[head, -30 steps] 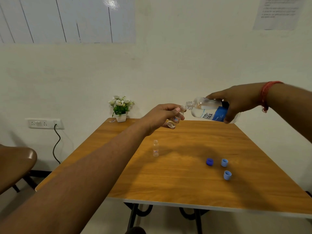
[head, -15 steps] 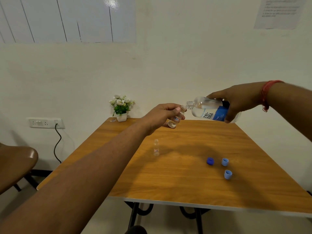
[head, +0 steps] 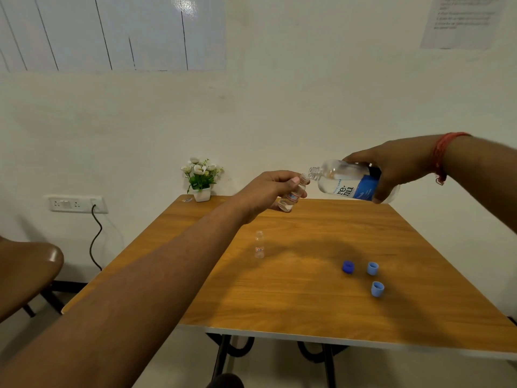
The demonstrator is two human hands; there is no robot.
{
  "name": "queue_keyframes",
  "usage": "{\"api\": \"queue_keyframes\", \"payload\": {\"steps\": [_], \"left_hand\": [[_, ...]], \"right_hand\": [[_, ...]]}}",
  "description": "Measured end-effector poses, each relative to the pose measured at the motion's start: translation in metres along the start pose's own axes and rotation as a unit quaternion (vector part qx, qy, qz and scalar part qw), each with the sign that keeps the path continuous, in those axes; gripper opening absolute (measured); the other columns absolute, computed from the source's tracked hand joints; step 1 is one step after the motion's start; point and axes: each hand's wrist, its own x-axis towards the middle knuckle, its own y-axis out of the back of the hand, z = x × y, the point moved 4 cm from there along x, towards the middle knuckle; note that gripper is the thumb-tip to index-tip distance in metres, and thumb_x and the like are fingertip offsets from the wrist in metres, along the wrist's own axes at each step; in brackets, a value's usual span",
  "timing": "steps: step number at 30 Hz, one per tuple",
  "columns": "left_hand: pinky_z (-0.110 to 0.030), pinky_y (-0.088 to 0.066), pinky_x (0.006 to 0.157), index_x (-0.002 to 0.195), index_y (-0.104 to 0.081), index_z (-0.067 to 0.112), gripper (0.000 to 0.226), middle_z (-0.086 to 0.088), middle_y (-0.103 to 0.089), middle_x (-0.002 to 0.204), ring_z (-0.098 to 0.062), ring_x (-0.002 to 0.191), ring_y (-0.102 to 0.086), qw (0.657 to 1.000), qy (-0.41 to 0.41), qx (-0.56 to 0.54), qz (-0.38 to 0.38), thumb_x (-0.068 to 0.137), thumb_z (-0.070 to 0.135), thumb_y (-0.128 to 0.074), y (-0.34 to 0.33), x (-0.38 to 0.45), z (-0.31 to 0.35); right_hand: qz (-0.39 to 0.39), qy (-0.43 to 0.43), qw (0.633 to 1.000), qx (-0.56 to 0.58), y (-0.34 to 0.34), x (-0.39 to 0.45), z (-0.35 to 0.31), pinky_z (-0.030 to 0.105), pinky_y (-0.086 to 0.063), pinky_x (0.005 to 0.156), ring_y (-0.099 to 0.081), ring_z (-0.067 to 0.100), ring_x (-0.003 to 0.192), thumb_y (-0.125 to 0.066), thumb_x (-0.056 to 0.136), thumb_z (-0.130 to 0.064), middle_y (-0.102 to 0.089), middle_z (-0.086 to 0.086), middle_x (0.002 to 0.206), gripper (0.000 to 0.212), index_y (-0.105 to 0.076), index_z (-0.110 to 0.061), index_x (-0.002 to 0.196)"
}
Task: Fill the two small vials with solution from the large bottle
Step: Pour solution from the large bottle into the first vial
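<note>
Pouring is the step in hand, judging by how the two vessels meet above the far half of the bench (head: 279, 303). The right hand (head: 397, 169) grips the large bottle (head: 349, 183) round its base end, fingers curled over the blue label, and holds it tipped so its long axis lies nearly level, neck pointing left toward the other hand. The left hand (head: 268, 189) pinches one small vial (head: 293, 196) between thumb and fingers, holding it tilted with its mouth up and to the right. The bottle's neck sits just beside and slightly above the vial's mouth; whether they touch cannot be told. Clear liquid lies along the lower side of the bottle, reaching toward the neck. Some liquid seems to sit in the vial's lower end, but how full it is cannot be told.

What the move turns on is that small gap: the vial's opening is much narrower than the bottle's, so a slight drift of either hand would likely spill solution onto the bench.

A second vial (head: 259, 245) stands upright and uncapped on the bench, below and nearer than the left hand, and looks empty. Three caps lie to the right: a dark blue cap (head: 348, 267) and two light blue caps (head: 373, 268), well apart from the vials.
</note>
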Motion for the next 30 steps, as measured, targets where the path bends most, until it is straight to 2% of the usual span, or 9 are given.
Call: {"api": "queue_keyframes", "payload": {"steps": [10, 16, 30], "left_hand": [[-0.031, -0.056, 0.075, 0.113, -0.07, 0.024, 0.023, 0.002, -0.076, 0.099, -0.011, 0.09, -0.067, 1.0, 0.001, -0.001, -0.002, 0.105, 0.026, -0.049, -0.0016, -0.0008, -0.0001], [-0.034, -0.056, 0.077, 0.115, -0.071, 0.022, 0.024, 0.0, -0.076, 0.099, -0.015, 0.094, -0.066, 1.0, 0.002, -0.004, -0.004, 0.106, 0.026, -0.049, -0.0026, -0.0008, -0.001], [-0.033, -0.056, 0.076, 0.11, -0.07, 0.026, 0.022, -0.001, -0.076, 0.101, -0.015, 0.094, -0.065, 1.0, 0.001, -0.007, -0.005, 0.105, 0.025, -0.049, -0.0037, -0.0042, 0.0002]], "right_hand": [[-0.004, -0.003, 1.0, 0.002, -0.0014, -0.0004, 0.0009, 0.027, -0.046, 0.09, -0.058, 0.018, 0.101, -0.081, 0.073, -0.022, -0.054, 0.0, 0.129, 0.097, -0.022, -0.027, 0.15], [-0.006, -0.008, 1.0, 0.006, -0.0012, -0.0007, 0.002, 0.024, -0.043, 0.087, -0.056, 0.016, 0.099, -0.082, 0.073, -0.022, -0.05, -0.007, 0.116, 0.098, -0.021, -0.028, 0.15], [-0.007, -0.01, 1.0, 0.007, -0.0009, -0.0054, -0.0027, 0.023, -0.041, 0.086, -0.053, 0.014, 0.098, -0.081, 0.074, -0.02, -0.048, -0.008, 0.114, 0.097, -0.021, -0.027, 0.15]]}}
